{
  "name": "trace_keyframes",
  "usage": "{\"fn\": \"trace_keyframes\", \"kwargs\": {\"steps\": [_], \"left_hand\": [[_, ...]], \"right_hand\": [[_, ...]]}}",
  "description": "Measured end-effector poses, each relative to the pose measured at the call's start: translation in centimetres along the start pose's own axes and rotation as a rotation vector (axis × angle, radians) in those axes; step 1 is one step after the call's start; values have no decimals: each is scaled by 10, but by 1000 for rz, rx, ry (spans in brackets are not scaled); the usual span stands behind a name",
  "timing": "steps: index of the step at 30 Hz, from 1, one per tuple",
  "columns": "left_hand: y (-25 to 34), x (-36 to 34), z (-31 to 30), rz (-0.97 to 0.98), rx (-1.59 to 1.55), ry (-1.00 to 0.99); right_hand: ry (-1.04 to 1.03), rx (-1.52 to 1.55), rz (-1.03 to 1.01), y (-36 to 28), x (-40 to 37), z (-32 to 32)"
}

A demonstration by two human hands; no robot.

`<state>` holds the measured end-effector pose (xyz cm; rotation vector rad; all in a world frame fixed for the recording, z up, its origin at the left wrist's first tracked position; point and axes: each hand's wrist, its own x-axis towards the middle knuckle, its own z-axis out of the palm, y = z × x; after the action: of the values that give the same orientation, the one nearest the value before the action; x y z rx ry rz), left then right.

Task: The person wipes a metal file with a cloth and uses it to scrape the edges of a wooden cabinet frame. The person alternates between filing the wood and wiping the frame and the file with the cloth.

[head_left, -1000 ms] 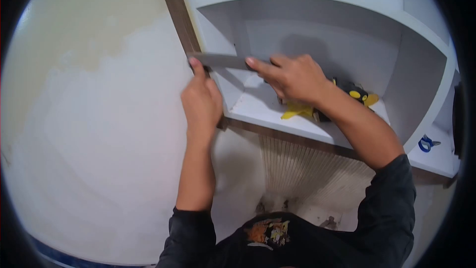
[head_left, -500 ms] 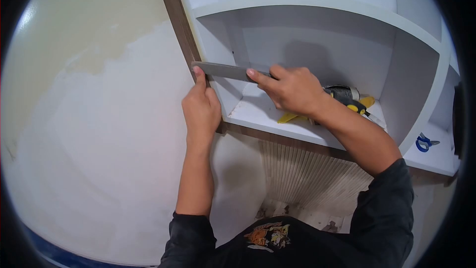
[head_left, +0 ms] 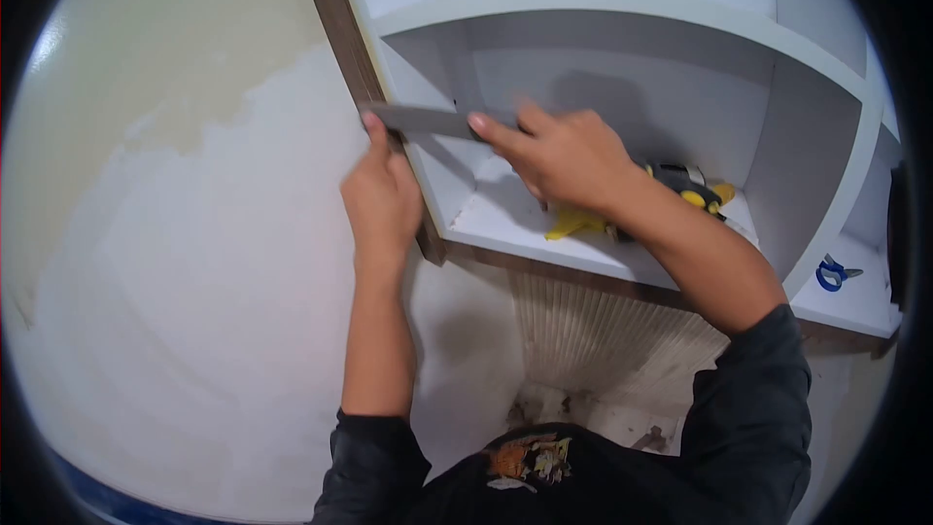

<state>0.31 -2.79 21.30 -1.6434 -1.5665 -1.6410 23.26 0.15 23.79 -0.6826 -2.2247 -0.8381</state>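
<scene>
A flat grey file (head_left: pixel 428 122) lies across the brown wooden edge trim (head_left: pixel 335 19) of a white shelf unit (head_left: pixel 622 0). My right hand (head_left: pixel 575 160) is closed around the file's handle end, its thumb stretched along the blade. At the other end, my left hand (head_left: pixel 377 199) has its thumb up against the file's tip, with the fingers curled in beside the trim. Most of the handle is hidden inside my right hand.
A yellow and black power tool (head_left: pixel 680 185) sits in the shelf compartment, partly behind my right forearm. Blue-handled scissors (head_left: pixel 832 273) rest on the shelf at right. A patchy cream and white wall (head_left: pixel 214 282) fills the left side; a ribbed panel (head_left: pixel 603 316) is below.
Both hands and the file have shifted slightly left and up along the trim. The file's tip now reaches farther past the trim's left side.
</scene>
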Motion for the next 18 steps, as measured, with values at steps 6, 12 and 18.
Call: {"fn": "trace_keyframes", "kwargs": {"steps": [6, 12, 18], "left_hand": [[3, 7, 2, -176, -87, -126], [-6, 3, 6, 18, 19, 50], [3, -3, -1, 27, -79, -28]], "right_hand": [[-31, -32, -11, 4, 3, 6], [-39, 7, 28, 2, 5, -5], [-56, -9, 25, 1, 5, -11]]}}
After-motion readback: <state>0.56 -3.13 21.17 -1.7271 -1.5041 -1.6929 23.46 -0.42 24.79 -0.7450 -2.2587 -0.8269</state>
